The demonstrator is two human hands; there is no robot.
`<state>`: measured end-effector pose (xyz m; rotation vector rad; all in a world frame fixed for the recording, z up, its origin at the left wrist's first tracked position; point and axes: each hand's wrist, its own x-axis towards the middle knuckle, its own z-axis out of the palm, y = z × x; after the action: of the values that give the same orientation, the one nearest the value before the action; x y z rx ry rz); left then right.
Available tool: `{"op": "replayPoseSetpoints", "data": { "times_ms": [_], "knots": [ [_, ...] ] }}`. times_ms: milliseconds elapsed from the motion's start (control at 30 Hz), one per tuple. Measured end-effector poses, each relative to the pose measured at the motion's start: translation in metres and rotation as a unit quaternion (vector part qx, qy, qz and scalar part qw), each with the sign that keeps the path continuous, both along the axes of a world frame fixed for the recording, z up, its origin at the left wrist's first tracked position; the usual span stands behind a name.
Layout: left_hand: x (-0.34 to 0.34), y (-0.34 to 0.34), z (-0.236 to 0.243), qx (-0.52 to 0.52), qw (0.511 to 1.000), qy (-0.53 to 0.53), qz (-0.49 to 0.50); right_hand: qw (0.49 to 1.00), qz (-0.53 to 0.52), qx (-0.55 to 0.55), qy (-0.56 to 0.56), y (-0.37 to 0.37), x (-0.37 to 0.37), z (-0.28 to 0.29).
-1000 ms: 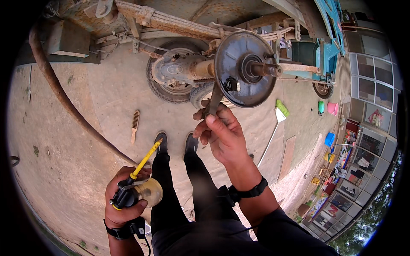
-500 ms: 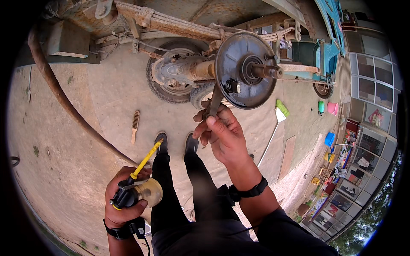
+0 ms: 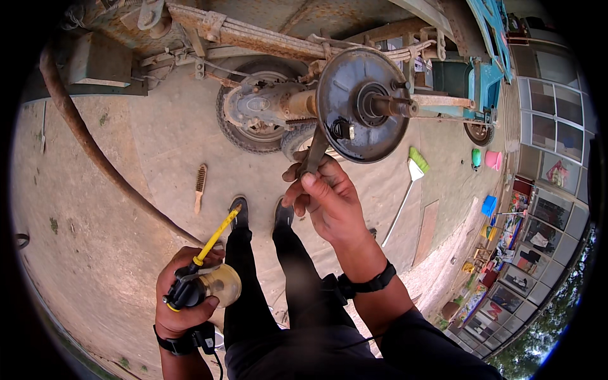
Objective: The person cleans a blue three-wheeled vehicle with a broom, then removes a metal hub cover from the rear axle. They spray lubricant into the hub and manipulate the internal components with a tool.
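My left hand (image 3: pixel 183 291), low at the left, is closed round a pump oil can (image 3: pixel 223 285) with a clear, yellowish body and a black top. Its yellow spout slants up to the right, over my left shoe. Higher up and to the right, my right hand (image 3: pixel 329 196) pinches the lower end of a flat, dark metal lever (image 3: pixel 315 154) between thumb and fingers. That lever runs up behind the round, greasy brake backing plate (image 3: pixel 342 69), so its upper end is hidden. A threaded axle shaft (image 3: pixel 394 106) sticks out of the plate's middle.
Rusty leaf springs (image 3: pixel 253 35) and the axle housing (image 3: pixel 259 104) lie under the vehicle, a tyre (image 3: pixel 225 123) behind. A long wooden pole (image 3: pixel 104 158) curves down the left. On the ground are a wire brush (image 3: pixel 200 187) and a broom (image 3: pixel 405 190); a pink bucket (image 3: pixel 493 160) stands right.
My right hand and the lever's lower end have shifted very slightly to the left. My left hand and the oil can look unmoved.
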<state>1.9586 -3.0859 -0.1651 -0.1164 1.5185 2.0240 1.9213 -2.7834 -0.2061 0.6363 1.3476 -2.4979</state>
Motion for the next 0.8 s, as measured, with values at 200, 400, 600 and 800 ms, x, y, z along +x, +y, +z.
{"op": "replayPoseSetpoints", "data": {
  "times_ms": [200,400,600,800],
  "knots": [
    [0.0,0.0007,0.0008,-0.005,1.0,-0.002,-0.003,1.0,0.007,-0.008,-0.003,-0.0041,-0.0025,0.0023],
    [-0.0022,0.0025,0.0021,-0.015,1.0,0.008,-0.011,1.0,0.012,-0.009,-0.004,-0.005,-0.0048,0.0008],
    [-0.0004,0.0043,0.0016,-0.008,1.0,0.007,-0.001,1.0,0.021,-0.007,-0.005,-0.006,-0.0063,0.0004],
    [-0.0016,0.0042,0.0029,-0.014,1.0,0.007,-0.01,1.0,0.018,-0.003,-0.015,-0.006,-0.0069,0.0017]
  ]
}}
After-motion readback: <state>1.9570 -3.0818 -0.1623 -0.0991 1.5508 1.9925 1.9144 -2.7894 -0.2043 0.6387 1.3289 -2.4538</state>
